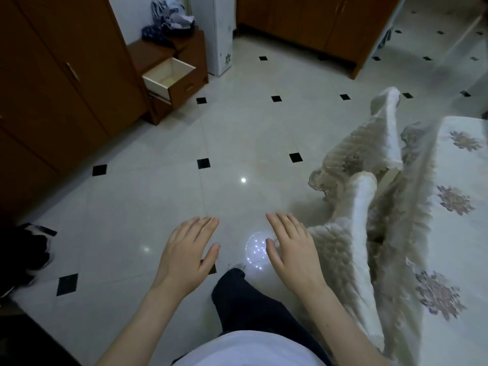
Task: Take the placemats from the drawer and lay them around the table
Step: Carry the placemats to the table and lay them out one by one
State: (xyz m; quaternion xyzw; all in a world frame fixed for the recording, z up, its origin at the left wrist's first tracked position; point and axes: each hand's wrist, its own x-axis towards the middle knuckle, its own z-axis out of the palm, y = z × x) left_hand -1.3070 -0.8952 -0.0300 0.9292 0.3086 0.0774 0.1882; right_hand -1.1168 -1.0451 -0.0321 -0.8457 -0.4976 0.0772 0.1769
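While both of our hands hover flat over the tiled floor (148, 143), fingers straight and spread, neither one carries anything: the left hand (186, 256) and the right hand (293, 249) hang palm-down in front of us, above our dark trouser leg (245, 305).

We cannot see a single placemat. The drawer (169, 77) stands pulled out of the small brown cabinet (190, 52) across the room, well apart from us, and what we can see of its pale interior looks bare, though its near corner is hidden by the front panel. To our right, the counter (464, 196) wears a pale floral cloth with a fringed, lacy border (351, 159) draping off its edge; whether any mats already lie on it we cannot tell.

If mats remain, we judge they will be light, thin and limp, likely to sag when lifted by one corner. We would take hold at two opposite edges, thumb on top and fingers beneath, so each comes out flat. On that soft cloth a mat may drag and rumple the fabric, so we would lower it straight down and not slide it.
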